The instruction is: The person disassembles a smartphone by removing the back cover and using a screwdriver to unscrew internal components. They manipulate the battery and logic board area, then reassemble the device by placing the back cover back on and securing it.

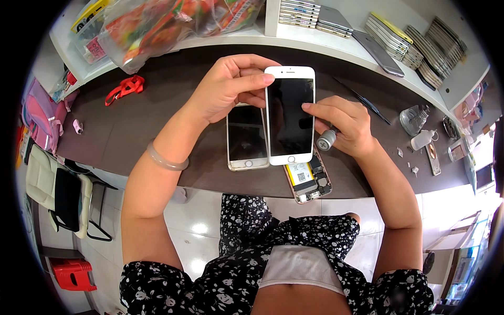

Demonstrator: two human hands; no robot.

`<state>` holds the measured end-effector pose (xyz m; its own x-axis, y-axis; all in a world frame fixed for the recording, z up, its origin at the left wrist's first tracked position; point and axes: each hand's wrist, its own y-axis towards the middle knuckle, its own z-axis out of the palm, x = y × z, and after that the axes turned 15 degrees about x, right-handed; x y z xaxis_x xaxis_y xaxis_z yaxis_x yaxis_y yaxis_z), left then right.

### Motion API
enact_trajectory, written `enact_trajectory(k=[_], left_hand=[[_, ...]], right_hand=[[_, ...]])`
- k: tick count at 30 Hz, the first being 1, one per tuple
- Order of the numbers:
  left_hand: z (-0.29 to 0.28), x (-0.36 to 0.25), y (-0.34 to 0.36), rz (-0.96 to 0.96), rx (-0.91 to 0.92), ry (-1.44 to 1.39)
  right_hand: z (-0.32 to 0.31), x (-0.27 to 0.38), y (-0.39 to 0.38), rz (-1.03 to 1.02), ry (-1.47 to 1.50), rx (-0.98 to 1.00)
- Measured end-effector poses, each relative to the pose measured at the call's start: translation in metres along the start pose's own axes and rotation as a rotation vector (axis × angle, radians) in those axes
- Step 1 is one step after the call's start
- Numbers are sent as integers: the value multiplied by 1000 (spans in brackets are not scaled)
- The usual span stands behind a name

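My left hand (239, 84) pinches the top left corner of a white-bordered phone screen (290, 115), held upright with its black glass toward me. Whether a body sits behind that glass I cannot tell. Against its right edge, the fingers of my right hand (344, 123) are curled and touch the glass. A screwdriver (326, 139) with a grey, cross-marked end cap is gripped in that hand. Below lies an opened phone (320, 186) with a yellow-edged battery and circuit parts exposed, partly covered by the screen. Another white phone (248, 140) rests face up to the left.
Tweezers (370, 105), a glass bottle (413, 118), a small white dropper bottle (421, 140) and a narrow metal part (433, 158) lie right on the dark desk (131, 136). A red strap (125, 89) lies left. Stacked phones (388, 39) fill the back shelf.
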<state>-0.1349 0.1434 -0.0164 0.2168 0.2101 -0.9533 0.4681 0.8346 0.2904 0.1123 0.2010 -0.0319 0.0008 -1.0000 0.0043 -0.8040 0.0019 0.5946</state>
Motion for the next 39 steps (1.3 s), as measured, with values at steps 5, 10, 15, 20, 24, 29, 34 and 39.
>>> enact_trajectory(k=[5,10,15,20,24,29,34,39], left_hand=[[-10,1,0,-81,-27,-44],[-33,-4,-1,-119,-37,-193],[-54,11,-2,-286,-10,-81],[-61,8,-3,-461,-29,39],[-63,12,-4,-521,-17,88],[-60,9,-4,-491,-67,75],[-64,15,-2,-465,-65,57],[-75,9,-8,-512,-123,137]], right_hand=[[0,2,2,49,-37,-13],[0,1,1,142,-17,-52],[0,4,4,149,-1,2],[-2,3,3,170,0,21],[-2,3,3,182,11,36],[-1,2,3,196,39,54],[-1,6,4,212,76,94],[5,14,4,194,162,192]])
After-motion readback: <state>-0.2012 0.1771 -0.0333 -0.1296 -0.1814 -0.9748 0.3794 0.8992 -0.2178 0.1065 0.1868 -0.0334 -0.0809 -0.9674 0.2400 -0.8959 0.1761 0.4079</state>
